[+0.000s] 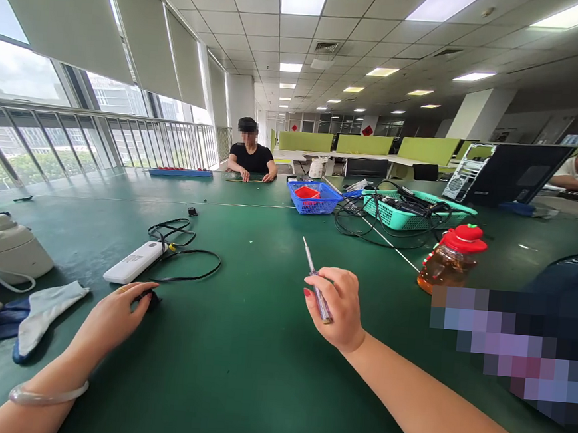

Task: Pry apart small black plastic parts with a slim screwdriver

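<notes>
My right hand [336,307] is closed around a slim screwdriver [321,302] with a clear handle, much like a voltage tester. Its thin metal tip points up and away from me, above the table. Low at the table, my left hand [117,311] has its thumb and fingers around a small black object [153,299], mostly hidden by the fingers, so its kind is unclear. Just beyond that hand lies a white power strip [135,262], with its black cord [204,280] looped to the right.
White-and-blue gloves [45,317] and a pale device with a coiled cord [9,248] lie at left. A red-lidded bottle [448,259], a green basket of cables [399,217] and a blue basket [310,205] stand right of centre. A person [251,157] sits across the green table [236,372].
</notes>
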A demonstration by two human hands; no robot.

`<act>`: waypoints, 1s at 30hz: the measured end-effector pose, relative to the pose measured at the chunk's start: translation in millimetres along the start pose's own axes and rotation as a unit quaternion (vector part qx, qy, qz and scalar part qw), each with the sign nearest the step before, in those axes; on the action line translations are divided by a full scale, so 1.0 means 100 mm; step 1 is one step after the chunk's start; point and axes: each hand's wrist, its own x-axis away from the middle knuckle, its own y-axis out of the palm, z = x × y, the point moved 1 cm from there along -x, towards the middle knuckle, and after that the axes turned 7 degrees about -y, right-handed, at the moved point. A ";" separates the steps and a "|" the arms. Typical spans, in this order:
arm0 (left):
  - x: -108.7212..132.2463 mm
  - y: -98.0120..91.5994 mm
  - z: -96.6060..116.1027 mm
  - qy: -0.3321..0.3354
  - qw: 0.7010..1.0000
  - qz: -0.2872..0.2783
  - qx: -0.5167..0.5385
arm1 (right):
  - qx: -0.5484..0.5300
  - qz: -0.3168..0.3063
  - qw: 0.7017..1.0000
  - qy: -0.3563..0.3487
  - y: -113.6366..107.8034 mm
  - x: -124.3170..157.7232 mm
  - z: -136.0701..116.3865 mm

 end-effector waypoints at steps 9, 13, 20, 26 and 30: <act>0.01 0.01 -0.03 -0.005 1.000 0.026 -0.010 | -0.002 -0.008 1.000 0.004 0.01 -0.02 0.01; 0.00 0.02 -0.04 -0.005 1.000 0.015 -0.010 | -0.010 -0.019 1.000 -0.001 0.01 -0.02 0.00; 0.00 0.00 -0.02 -0.016 1.000 -0.022 -0.001 | -0.015 -0.034 0.999 0.007 0.03 -0.02 -0.01; 0.00 0.01 -0.02 -0.031 0.999 -0.041 -0.009 | -0.048 -0.042 0.998 -0.005 0.02 -0.05 -0.02; 0.01 0.01 -0.04 -0.032 0.999 -0.031 -0.006 | -0.107 -0.037 0.994 0.000 0.02 -0.04 -0.02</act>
